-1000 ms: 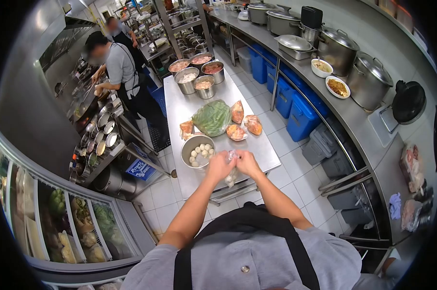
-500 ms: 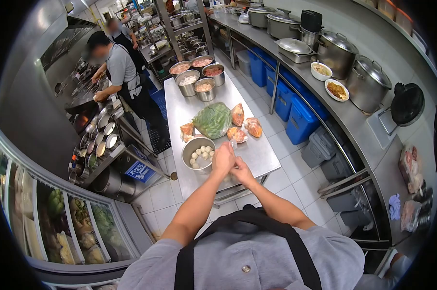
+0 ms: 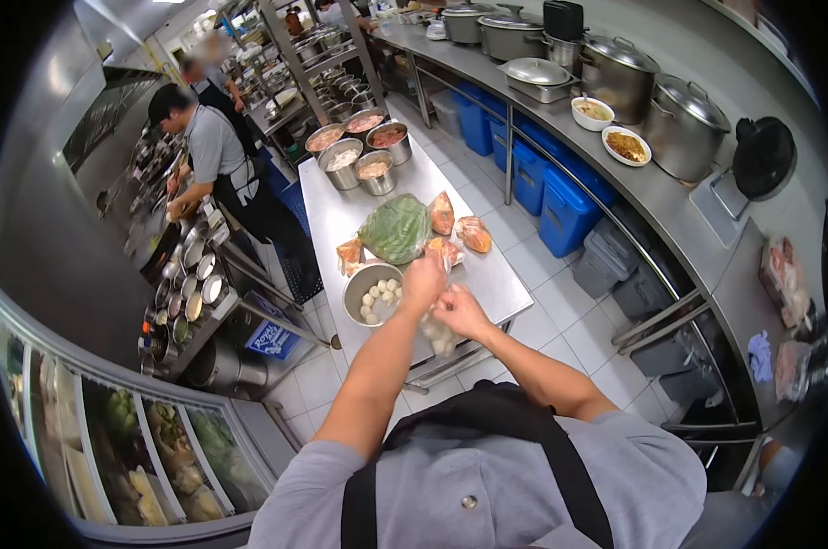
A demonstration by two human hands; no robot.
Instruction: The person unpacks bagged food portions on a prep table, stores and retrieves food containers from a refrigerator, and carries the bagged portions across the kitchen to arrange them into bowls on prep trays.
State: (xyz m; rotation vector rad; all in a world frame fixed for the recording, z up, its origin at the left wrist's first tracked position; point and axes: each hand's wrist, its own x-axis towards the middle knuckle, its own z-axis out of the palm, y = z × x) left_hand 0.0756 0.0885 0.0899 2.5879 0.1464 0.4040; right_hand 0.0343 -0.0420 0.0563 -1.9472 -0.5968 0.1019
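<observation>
A clear plastic bag of pale round balls (image 3: 443, 338) hangs at the table's near edge below my hands. My left hand (image 3: 423, 280) is closed on the upper part of this bag. Just to the right, my right hand (image 3: 462, 311) pinches the bag's neck. Left of my hands, a metal bowl (image 3: 353, 297) holds several similar balls. A bag of green leaves (image 3: 397, 229) lies beyond the hands, with small bags of orange food (image 3: 473, 234) beside it.
Metal pots of raw meat (image 3: 376, 174) stand at the table's far end. A co-worker (image 3: 215, 156) works at the stove on the left. Along the right runs a steel counter (image 3: 647, 197) with large pots, above blue bins (image 3: 565, 215). A glass-fronted fridge (image 3: 149, 439) is at lower left.
Both hands have come apart slightly, and my left hand is higher on the bag. The bag of balls now shows below them. The view has shifted a little.
</observation>
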